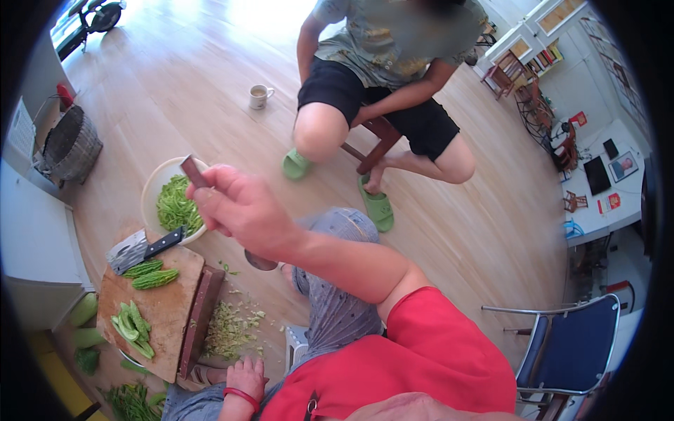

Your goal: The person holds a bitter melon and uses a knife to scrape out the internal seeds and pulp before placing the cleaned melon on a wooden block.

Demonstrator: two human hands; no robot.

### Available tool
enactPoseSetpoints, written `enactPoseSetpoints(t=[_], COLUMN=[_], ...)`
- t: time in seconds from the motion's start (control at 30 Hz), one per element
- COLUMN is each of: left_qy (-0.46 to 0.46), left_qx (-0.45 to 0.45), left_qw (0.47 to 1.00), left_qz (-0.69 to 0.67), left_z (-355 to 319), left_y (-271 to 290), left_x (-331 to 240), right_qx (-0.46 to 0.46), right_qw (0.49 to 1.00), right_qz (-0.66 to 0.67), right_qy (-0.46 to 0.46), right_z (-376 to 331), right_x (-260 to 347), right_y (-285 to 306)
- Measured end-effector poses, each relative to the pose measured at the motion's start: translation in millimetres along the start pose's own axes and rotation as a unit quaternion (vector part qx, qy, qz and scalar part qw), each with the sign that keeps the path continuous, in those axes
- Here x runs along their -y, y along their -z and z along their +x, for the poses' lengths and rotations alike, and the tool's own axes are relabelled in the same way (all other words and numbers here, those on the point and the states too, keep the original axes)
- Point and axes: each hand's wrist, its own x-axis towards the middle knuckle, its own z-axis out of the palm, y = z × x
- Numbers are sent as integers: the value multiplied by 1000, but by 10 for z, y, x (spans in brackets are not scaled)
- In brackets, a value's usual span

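My right hand (pixel 242 207) is raised in front of me, its fingers closed round what looks like a metal spoon (pixel 193 172); the flat end sticks out past the fingertips and a rounded dark part shows below the hand. Low in the view, my left hand (pixel 246 379) lies open on my leg, holding nothing. Beside it is a wooden cutting board (pixel 168 309) on a brown stand. On the board are bitter melon halves (pixel 154 278), a pile of hollowed green pieces (pixel 132 328) and a cleaver (pixel 144 250) with a black handle. Behind stands a bowl (pixel 151 186) of sliced greens (pixel 177 205).
Pale scraps (pixel 232 328) litter the floor by the board. Whole green vegetables (pixel 86 337) lie left of it. A person (pixel 386 84) in green slippers sits opposite, near a mug (pixel 259 97). A basket (pixel 72 145) stands left; a blue chair (pixel 572 344) is right.
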Motion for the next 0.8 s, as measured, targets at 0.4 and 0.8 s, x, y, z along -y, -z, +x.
enactPoseSetpoints(t=[0.4,0.8], left_qy=[-16,-54], left_qx=[2,-17], left_qw=[1000,998], left_qz=[23,30], left_z=[67,98], left_y=[85,11], left_x=[-40,29], right_qx=[115,169], right_qw=[984,969], right_qz=[-135,-175], right_qy=[-4,-46], right_z=[-265,-401], right_x=[-452,-675], right_y=[-293,-374])
